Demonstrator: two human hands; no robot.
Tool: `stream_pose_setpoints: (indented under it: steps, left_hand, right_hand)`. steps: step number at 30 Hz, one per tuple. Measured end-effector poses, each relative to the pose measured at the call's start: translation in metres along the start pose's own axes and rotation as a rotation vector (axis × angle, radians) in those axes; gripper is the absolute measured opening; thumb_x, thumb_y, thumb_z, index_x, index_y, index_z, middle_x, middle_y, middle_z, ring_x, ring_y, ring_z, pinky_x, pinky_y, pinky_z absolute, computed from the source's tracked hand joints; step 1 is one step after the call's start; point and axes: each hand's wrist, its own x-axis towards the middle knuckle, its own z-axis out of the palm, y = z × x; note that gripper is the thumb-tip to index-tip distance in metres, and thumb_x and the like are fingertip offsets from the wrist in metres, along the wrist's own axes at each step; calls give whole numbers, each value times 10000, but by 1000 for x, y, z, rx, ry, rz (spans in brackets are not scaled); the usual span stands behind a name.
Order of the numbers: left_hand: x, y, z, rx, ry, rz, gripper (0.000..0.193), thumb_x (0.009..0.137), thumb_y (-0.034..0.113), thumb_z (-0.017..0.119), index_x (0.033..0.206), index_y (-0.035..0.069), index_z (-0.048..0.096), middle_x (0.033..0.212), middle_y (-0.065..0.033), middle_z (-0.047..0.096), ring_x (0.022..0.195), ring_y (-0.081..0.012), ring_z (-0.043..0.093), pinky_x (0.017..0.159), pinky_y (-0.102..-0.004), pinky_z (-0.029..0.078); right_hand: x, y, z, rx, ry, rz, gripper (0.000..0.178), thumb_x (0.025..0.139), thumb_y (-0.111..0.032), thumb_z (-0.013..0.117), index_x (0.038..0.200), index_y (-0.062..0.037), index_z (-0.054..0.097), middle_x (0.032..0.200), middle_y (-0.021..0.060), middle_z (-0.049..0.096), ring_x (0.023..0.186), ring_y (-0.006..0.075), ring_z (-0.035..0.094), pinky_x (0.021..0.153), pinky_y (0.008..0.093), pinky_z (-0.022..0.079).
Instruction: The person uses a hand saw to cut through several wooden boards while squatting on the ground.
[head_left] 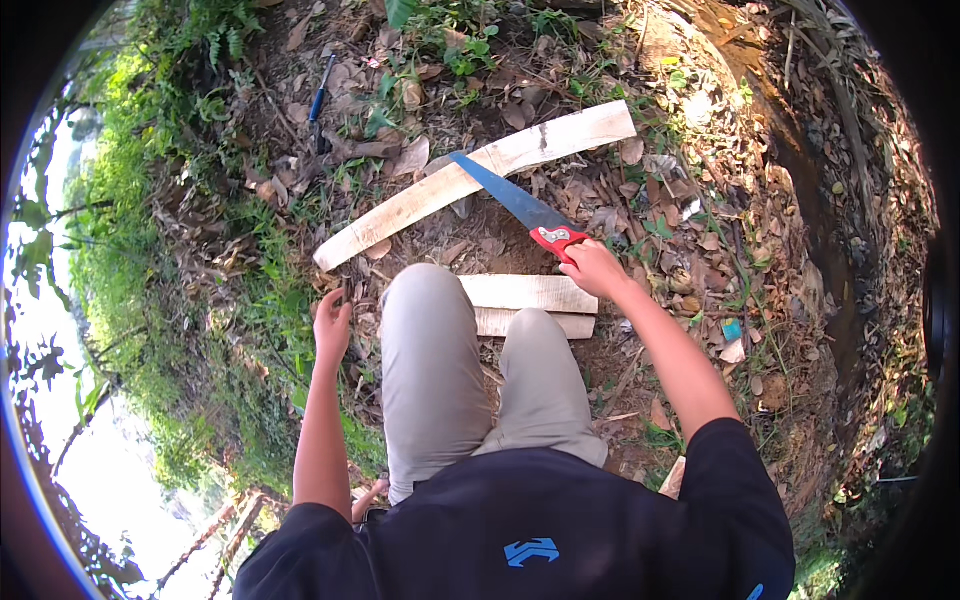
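My right hand (596, 268) is closed round the red handle of a handsaw (512, 202). Its blade slants up and left, and the tip lies over the middle of a long pale plank (400, 206). The plank rests on the leafy ground beyond my knees, running from lower left to upper right. My left hand (333, 325) hovers left of my knee, near the plank's left end, fingers curled; a small dark thing shows at the fingertips, too small to name. Two shorter boards (540, 292) lie side by side, partly hidden by my knees.
A thin tool with a blue handle (318, 104) lies among the leaves at far left. Green plants (250, 340) crowd the left side. A narrow muddy channel (835, 250) runs along the right. A teal scrap (732, 329) and a wood piece (674, 478) lie right of me.
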Motion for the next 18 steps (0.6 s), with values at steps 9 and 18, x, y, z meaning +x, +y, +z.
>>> stream_pose_setpoints:
  steps: [9, 18]
  left_hand:
    - [180, 22, 176, 374, -140, 473, 467, 999, 218, 629, 1438, 106, 518, 1546, -192, 465, 1419, -354, 471, 1124, -476, 428]
    - [176, -36, 224, 359, -243, 633, 623, 964, 271, 690, 1519, 130, 444, 1634, -240, 312, 1457, -436, 395, 1183, -475, 355]
  right_hand:
    - [-2, -12, 57, 171, 417, -64, 210, 937, -226, 669, 914, -27, 605, 873, 149, 619, 915, 370, 586, 858, 467, 454]
    - [19, 28, 246, -165, 583, -4, 255, 899, -227, 727, 1018, -30, 617, 1030, 155, 602, 1096, 357, 576, 1065, 464, 446]
